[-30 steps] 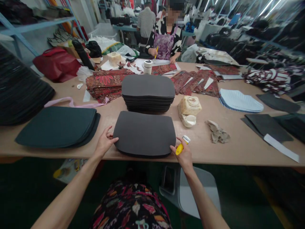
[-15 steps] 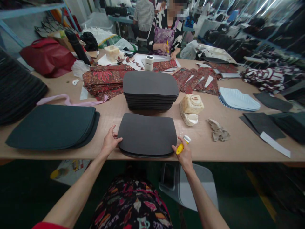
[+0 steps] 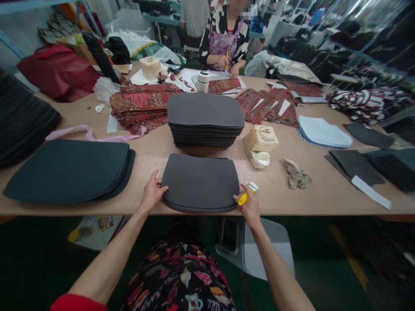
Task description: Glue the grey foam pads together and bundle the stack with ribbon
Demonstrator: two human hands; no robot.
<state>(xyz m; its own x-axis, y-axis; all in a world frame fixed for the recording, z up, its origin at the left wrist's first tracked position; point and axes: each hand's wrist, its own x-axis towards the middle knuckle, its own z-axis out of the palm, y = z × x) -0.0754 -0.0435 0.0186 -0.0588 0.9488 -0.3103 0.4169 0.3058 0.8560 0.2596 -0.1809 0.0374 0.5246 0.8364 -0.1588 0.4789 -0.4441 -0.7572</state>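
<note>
Showing more red sleeve (image 3: 78, 302) now, the left hand (image 3: 153, 192) pinches dark sheets (image 3: 201, 181) on the table (image 3: 292, 203); right hand (image 3: 250, 208) grips yellow tool (image 3: 243, 198); co-worker (image 3: 225, 43) beyond sheets.

Patterned red cloth (image 3: 139, 106) and a red bag (image 3: 61, 73) on a crowded table (image 3: 320, 201)
The red bag slumps at the far left, a black cylinder (image 3: 100, 56) leaning beside it and a crumpled plastic bag (image 3: 105, 89) close by; a pink strip (image 3: 74, 129) curves loosely in front. A white bottle (image 3: 203, 82) stands upright near the cloth. On the right lie light-blue pieces (image 3: 324, 131), with a striped bundle (image 3: 359, 101) beyond them. Across the table a co-worker (image 3: 206, 45) in a purple apron (image 3: 223, 45) holds a slim yellow tool (image 3: 227, 60); farther back, someone in a striped top (image 3: 195, 19) faces away. Below the table's near edge is a grey seat (image 3: 272, 246).
</note>
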